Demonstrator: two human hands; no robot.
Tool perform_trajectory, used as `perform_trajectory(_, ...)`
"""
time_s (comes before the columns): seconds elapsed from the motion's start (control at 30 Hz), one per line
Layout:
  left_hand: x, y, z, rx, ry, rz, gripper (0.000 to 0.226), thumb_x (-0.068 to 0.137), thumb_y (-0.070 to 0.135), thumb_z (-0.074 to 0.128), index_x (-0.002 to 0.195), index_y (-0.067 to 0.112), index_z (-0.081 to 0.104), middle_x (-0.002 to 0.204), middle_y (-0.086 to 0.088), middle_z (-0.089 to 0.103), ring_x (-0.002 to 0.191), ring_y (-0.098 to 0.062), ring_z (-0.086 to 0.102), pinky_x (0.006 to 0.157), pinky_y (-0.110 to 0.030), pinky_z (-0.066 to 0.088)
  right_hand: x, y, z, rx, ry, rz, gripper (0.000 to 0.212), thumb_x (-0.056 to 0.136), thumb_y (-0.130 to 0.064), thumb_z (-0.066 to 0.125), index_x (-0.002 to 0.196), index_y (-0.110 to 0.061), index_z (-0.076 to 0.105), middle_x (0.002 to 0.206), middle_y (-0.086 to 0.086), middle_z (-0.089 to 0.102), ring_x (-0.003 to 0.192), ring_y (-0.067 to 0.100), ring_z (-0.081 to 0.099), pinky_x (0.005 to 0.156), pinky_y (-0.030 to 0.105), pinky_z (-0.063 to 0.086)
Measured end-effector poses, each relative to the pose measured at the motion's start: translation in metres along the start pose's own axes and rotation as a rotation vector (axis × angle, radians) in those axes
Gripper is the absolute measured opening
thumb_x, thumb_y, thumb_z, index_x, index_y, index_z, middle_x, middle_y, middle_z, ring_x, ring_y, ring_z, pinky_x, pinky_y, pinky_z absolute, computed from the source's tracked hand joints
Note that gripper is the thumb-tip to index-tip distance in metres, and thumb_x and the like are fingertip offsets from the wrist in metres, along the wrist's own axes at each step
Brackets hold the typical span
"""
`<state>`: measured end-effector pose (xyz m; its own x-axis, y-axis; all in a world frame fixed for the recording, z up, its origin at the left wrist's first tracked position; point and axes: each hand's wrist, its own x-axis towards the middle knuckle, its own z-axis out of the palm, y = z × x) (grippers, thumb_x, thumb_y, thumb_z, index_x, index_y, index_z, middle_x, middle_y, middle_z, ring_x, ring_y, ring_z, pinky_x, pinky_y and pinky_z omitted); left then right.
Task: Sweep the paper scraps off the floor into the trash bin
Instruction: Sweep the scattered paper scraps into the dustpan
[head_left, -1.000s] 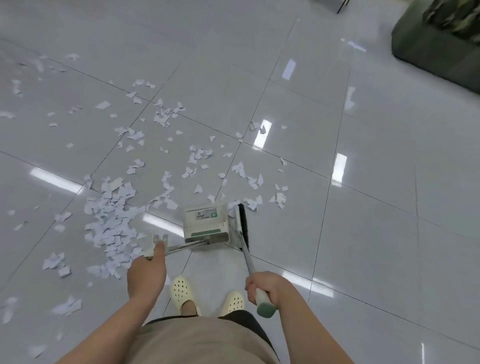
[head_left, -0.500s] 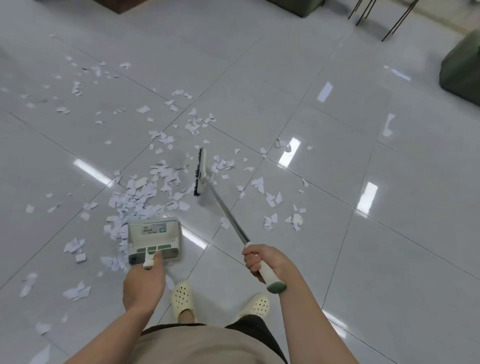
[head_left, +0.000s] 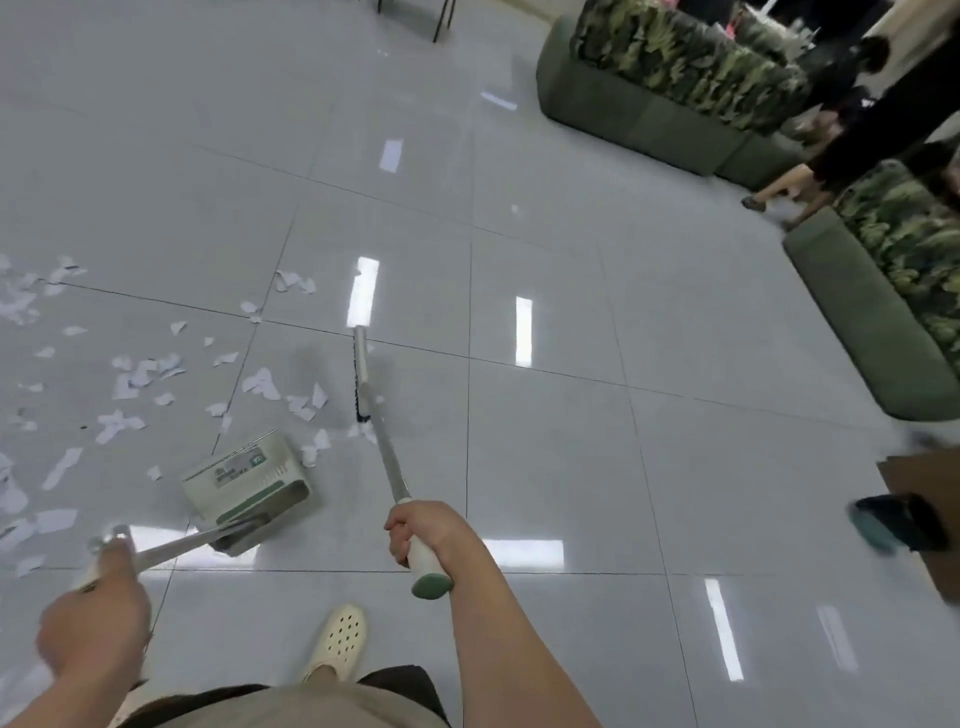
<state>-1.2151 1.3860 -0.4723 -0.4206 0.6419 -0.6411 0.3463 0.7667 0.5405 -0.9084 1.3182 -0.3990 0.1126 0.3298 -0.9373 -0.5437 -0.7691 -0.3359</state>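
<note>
Head view shows a shiny grey tile floor (head_left: 545, 467) with lots of white paper scraps (head_left: 140, 376) lying on the left side. Some scraps sit close to the dustpan (head_left: 247, 480), and more are spread farther off to the left edge.

The right hand (head_left: 428, 535) is wrapped tight around the white grip at the top of the broom (head_left: 382, 452). The broom head rests on the floor just right of the scraps, near the dustpan but not touching it. The left hand (head_left: 96, 629) is blurry, but its fingers look curled around the end of the dustpan's long handle. The dustpan sits on the floor with its mouth turned toward the scraps.

No trash bin can be seen here.

The paper scraps are thin, very light and floppy. On this smooth floor they will likely slide easily, and a fast push could make them flutter away. So slow, short strokes toward the dustpan seem best. The flat ones may stick to the tile and slip under the dustpan's lip, so the lip should press down flat. The broom is best held high on its grip, as it is now, and the dustpan by its handle.

A cream shoe (head_left: 340, 642) shows at the bottom. Green benches (head_left: 639, 119) stand far off on the right.
</note>
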Motion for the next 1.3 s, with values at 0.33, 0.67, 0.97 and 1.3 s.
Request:
perform_trajectory(0.33,-0.053,0.065,0.069,-0.015,-0.1,0.179,0.077,0.084,0.078,0.043,0.071,0.003,0.058,0.064,-0.016,0.056,0.057,-0.033,0.054,0.071,-0.049,0.049,0.012,-0.006,-0.051,-0.121,0.218,-0.011,0.016,0.073,0.008,0.054,0.085,-0.003,0.054,0.071,0.011,0.051,0.046,0.017,0.049,0.052,0.029,0.043)
perform_trajectory(0.67,0.005,0.084,0.009,0.017,-0.005,0.138,0.084,0.093,0.077,0.039,0.06,0.001,0.053,0.055,-0.018,0.052,0.055,-0.034,0.052,0.062,-0.045,0.051,0.051,-0.014,0.05,-0.271,0.111,0.16,0.01,0.083,-0.002,0.049,0.076,-0.004,0.055,0.05,0.007,0.05,0.039,0.018,0.048,0.048,0.022,0.044)
perform_trajectory(0.97,0.081,0.06,-0.102,-0.108,0.209,-0.107,0.075,0.097,0.07,0.042,0.07,0.002,0.056,0.069,-0.026,0.06,0.06,-0.036,0.057,0.053,-0.037,0.046,0.1,-0.028,0.233,-0.482,-0.209,0.251,0.018,0.083,-0.002,0.054,0.067,-0.006,0.051,0.045,0.005,0.047,0.035,0.015,0.044,0.041,0.024,0.043)
perform_trajectory(1.3,0.103,0.055,-0.153,-0.201,0.342,-0.06,0.072,0.1,0.06,0.049,0.051,0.01,0.033,0.053,-0.012,0.043,0.054,-0.03,0.045,0.055,-0.035,0.037,0.1,-0.073,0.325,-0.392,-0.282,0.227,0.027,0.086,0.005,0.05,0.07,-0.014,0.039,0.046,-0.002,0.035,0.033,0.009,0.031,0.029,0.019,0.03)
